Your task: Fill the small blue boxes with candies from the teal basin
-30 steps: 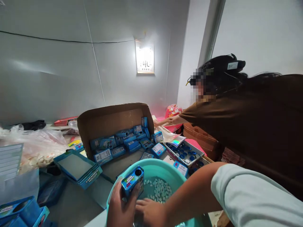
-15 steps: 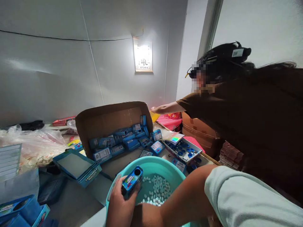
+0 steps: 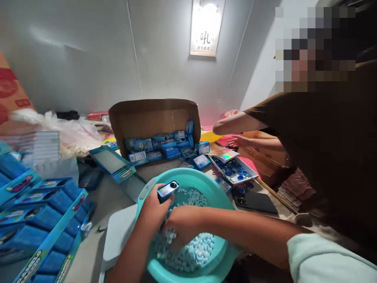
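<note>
A teal plastic basin (image 3: pixel 206 188) sits in front of me, holding a heap of small white-blue candies (image 3: pixel 194 249). My left hand (image 3: pixel 154 210) is closed around a small blue candy box (image 3: pixel 167 189) with a round hole in its end, held over the basin's near-left rim. My right hand (image 3: pixel 182 226) is down in the candies with its fingers curled on several pieces. A co-worker in a brown shirt (image 3: pixel 330 145) leans in from the right, one arm (image 3: pixel 235 122) stretched over the table.
An open cardboard carton (image 3: pixel 153 116) with several blue boxes stands behind the basin. Blue display trays (image 3: pixel 44 220) are stacked at my left. A white tray of blue caps (image 3: pixel 235 171), a dark phone (image 3: pixel 255 201) and a plastic bag (image 3: pixel 73 133) lie around.
The view has tilted down and left, showing more of the basin. My right hand has come into view inside the candies. The co-worker has moved closer to me.
</note>
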Motion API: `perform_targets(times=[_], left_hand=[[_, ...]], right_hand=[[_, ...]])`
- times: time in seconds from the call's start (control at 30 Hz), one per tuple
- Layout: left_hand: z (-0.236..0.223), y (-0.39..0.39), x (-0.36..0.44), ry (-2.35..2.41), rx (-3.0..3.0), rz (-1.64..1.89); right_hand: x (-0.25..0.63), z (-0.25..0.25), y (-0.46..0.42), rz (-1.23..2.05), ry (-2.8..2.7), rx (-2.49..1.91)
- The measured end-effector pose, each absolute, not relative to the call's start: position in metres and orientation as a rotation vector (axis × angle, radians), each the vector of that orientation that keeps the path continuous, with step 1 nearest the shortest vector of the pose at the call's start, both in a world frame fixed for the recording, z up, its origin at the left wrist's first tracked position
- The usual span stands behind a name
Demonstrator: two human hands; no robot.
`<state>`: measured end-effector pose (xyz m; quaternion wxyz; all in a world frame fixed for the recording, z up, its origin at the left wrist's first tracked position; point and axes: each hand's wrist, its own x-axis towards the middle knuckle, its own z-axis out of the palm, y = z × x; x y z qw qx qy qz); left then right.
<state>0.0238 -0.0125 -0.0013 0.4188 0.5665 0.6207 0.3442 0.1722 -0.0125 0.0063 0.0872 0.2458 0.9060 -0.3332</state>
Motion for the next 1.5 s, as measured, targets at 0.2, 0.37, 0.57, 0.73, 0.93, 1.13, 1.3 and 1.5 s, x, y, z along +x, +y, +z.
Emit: perform_targets(times=[0.2, 0.37, 0.57, 0.73, 0.93, 1.13, 1.3, 1.5], left_hand=[[0.0, -0.014, 0.025, 1.468, 1.472, 0.765], [0.002, -0.019, 0.028, 1.323, 1.536, 0.65], [0.005, -0.027, 0.03, 1.162, 1.713, 0.634], [0.005, -0.027, 0.03, 1.165, 1.744, 0.603], [0.002, -0.025, 0.03, 1.143, 1.711, 0.6], [0.004, -0.026, 0.033, 1.151, 1.715, 0.592], [0.007, -0.026, 0.034, 1.187, 1.668, 0.614], [0.001, -0.023, 0.032, 1.301, 1.55, 0.764]], right_hand=[[0.204, 0.048, -0.013, -2.244, 2.547, 1.303], [0.198, 0.045, 0.003, -3.044, 2.162, 1.791], [0.193, 0.027, 0.005, -3.435, 1.725, 1.945], [0.193, 0.024, 0.005, -3.407, 1.798, 2.007], [0.193, 0.024, 0.003, -3.34, 1.901, 2.057], [0.199, 0.023, 0.004, -3.29, 1.953, 2.067], [0.199, 0.022, 0.004, -3.277, 2.01, 2.001], [0.201, 0.02, 0.007, -3.12, 2.279, 2.003]])
